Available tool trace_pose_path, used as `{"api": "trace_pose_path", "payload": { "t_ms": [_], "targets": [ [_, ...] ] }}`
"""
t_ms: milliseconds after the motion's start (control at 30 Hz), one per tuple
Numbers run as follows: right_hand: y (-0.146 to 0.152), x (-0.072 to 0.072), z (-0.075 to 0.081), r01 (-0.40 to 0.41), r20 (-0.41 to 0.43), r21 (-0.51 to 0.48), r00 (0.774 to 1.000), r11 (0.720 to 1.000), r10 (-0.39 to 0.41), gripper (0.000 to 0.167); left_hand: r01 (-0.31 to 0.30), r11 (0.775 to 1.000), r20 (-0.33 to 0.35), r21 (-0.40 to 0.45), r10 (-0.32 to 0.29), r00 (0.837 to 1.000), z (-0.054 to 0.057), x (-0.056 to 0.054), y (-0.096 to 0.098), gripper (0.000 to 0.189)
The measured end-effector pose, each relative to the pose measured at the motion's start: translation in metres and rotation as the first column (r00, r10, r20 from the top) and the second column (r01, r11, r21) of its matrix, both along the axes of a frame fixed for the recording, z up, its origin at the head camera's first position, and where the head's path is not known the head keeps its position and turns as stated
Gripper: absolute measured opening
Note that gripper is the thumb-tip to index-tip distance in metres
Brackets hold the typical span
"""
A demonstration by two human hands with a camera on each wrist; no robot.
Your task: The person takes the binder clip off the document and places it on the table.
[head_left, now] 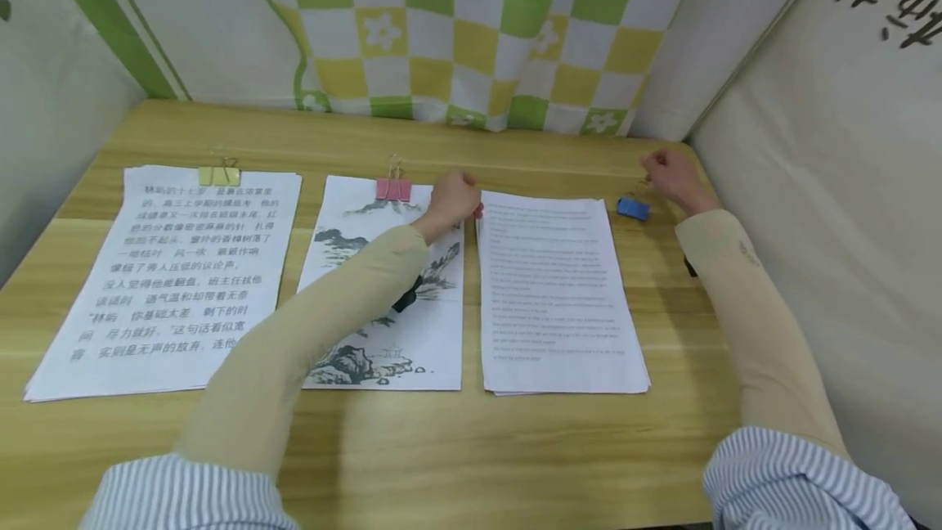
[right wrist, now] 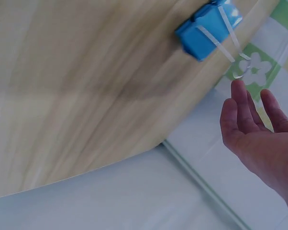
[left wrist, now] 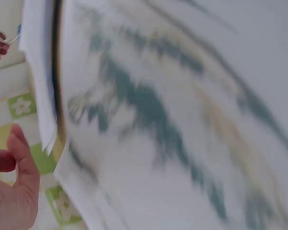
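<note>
A blue binder clip (head_left: pixel 633 208) lies on the table, its wire handle pointing toward the back. My right hand (head_left: pixel 673 177) is beside that handle; in the right wrist view, one fingertip of the hand (right wrist: pixel 261 124) is at the handle's end, below the clip (right wrist: pixel 208 31). The thumb stands apart from the fingers. My left hand (head_left: pixel 452 199) hovers over the gap between the painting sheet (head_left: pixel 434 350) and the typed paper stack (head_left: pixel 555 301), near the stack's upper left corner. In the left wrist view, the hand (left wrist: pixel 15 187) has loosely bent fingers and holds nothing visible.
A pink binder clip (head_left: pixel 393 190) grips the painting's top edge. At left, a yellow binder clip (head_left: pixel 219 177) grips a stack with Chinese text (head_left: pixel 177 268). A checkered curtain (head_left: pixel 471 39) hangs behind the wooden table (head_left: pixel 441 448); a white cloth wall (head_left: pixel 832 186) stands at right.
</note>
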State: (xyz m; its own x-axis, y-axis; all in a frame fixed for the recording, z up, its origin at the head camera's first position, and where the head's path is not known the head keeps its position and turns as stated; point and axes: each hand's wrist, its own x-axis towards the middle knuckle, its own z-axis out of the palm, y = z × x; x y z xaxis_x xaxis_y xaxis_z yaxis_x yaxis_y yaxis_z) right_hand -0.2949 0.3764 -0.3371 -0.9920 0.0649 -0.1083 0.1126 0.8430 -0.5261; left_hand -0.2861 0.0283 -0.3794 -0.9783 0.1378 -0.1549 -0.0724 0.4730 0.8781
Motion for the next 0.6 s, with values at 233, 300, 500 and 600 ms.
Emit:
{"api": "trace_pose_path", "payload": {
  "t_ms": [233, 300, 500, 600],
  "targets": [
    [-0.026, -0.015, 0.011, -0.075, -0.028, -0.017, 0.997, 0.997, 0.075, 0.059, -0.234, 0.968, -0.156, -0.087, 0.219, 0.963, 0.021, -0.005, -0.067, 0.033],
    [-0.035, -0.020, 0.013, -0.107, -0.021, -0.018, 0.994, 0.994, 0.106, 0.059, -0.248, 0.954, -0.115, -0.169, 0.231, 0.966, 0.023, -0.007, -0.089, 0.043],
    [-0.063, -0.031, 0.017, -0.177, 0.022, -0.056, 0.984, 0.983, 0.178, 0.059, -0.240, 0.950, 0.046, -0.200, 0.254, 0.966, 0.007, -0.018, -0.137, 0.024],
    [-0.079, -0.035, 0.015, -0.205, 0.045, -0.070, 0.977, 0.976, 0.209, 0.057, -0.273, 0.961, 0.161, -0.049, 0.278, 0.947, -0.003, -0.021, -0.142, 0.022]
  ]
}}
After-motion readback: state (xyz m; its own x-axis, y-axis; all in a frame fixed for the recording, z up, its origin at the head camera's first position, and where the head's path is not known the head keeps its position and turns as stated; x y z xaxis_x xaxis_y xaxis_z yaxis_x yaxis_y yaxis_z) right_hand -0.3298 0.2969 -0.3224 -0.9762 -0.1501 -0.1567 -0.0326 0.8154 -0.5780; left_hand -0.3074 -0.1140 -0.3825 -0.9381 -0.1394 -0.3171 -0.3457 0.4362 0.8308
